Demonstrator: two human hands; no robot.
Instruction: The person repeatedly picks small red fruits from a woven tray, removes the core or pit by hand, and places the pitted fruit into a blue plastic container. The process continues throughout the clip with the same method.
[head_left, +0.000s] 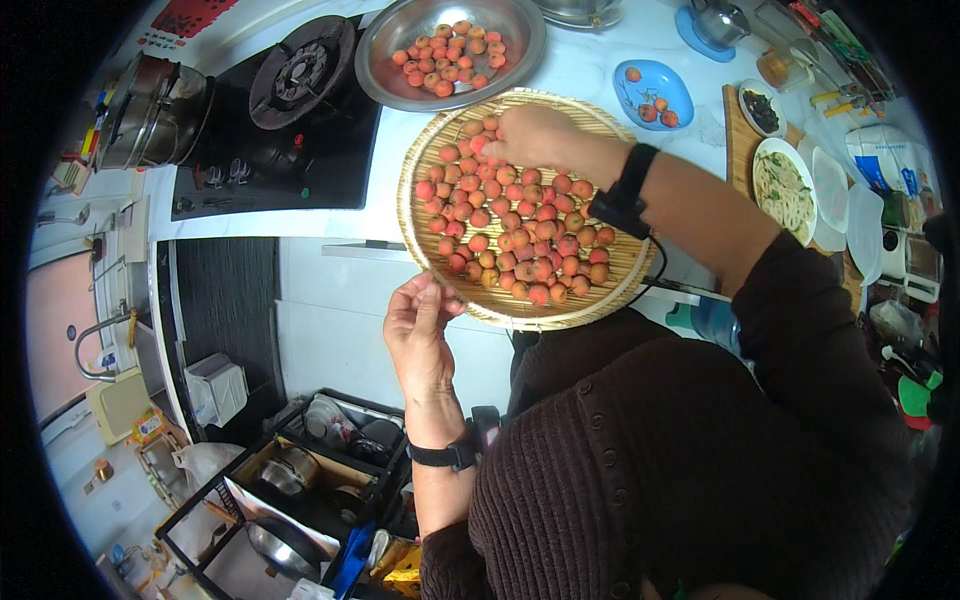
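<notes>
A round woven bamboo tray (525, 319) tilts over the front edge of the counter, spread with many small red-orange fruits (517, 240) that look like hawthorns or crab apples. At the tray's near left rim, my left hand (421, 322) grips the edge with thumb and fingers. My right hand (536, 135) reaches over the far side, its fingers curled down among the fruits. A red fruit touches its fingertips, but the hand hides whether it is held. Behind the tray, a wide steel basin (375, 64) holds more of the same fruits.
A blue dish (654, 69) with a few fruits and stems stands right of the basin. Farther right, a plate of pale sliced food (784, 187) and a small bowl (761, 106) rest on a wooden board. A gas hob (300, 172) lies left; open drawers (300, 450) jut out below.
</notes>
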